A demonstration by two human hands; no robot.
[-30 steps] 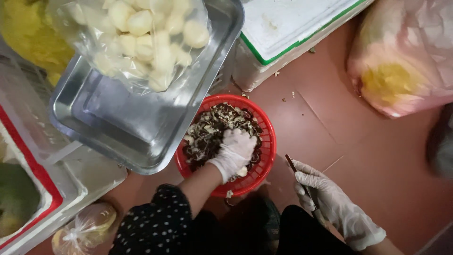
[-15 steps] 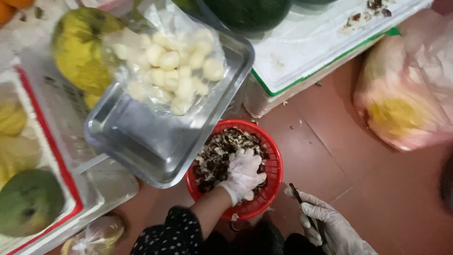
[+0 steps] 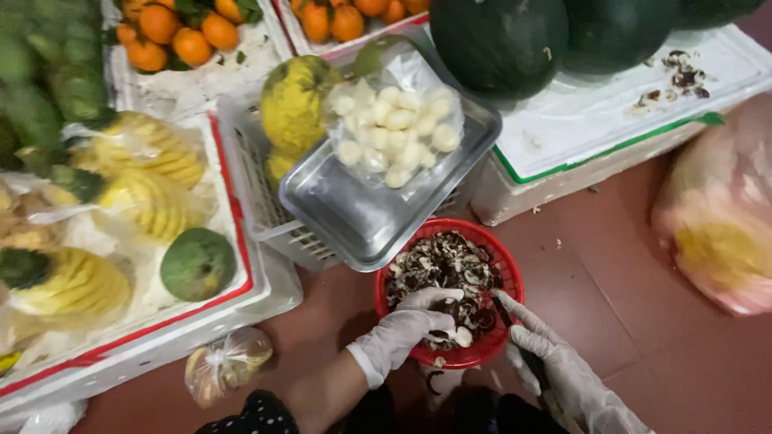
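Observation:
A red plastic basket (image 3: 498, 265) on the reddish floor holds dark brown peelings and a few white bits. My left hand (image 3: 406, 325), in a thin white glove, reaches into it from the near side, its fingers curled down on the peelings; whether they grip anything is hidden. My right hand (image 3: 551, 366), also gloved, rests at the basket's near right rim with the forefinger stretched over the edge. Its fist is closed around a dark knife (image 3: 537, 371), mostly hidden. Above the basket a steel tray (image 3: 354, 213) carries a clear bag of peeled white pieces (image 3: 394, 133).
The tray lies on a white crate (image 3: 265, 217) with yellow-green fruit. Left: a red-rimmed box (image 3: 233, 281) of bagged yellow fruit and one green fruit (image 3: 197, 264). Behind: oranges (image 3: 173, 36) and dark melons (image 3: 498, 44) on a white foam box (image 3: 595, 137). Plastic bag (image 3: 720, 233) at right, small bag (image 3: 227, 363) by my arm.
The view has tipped toward the fruit crates and boxes. My right hand has come in from the right to the basket's rim. My left hand stays in the peelings.

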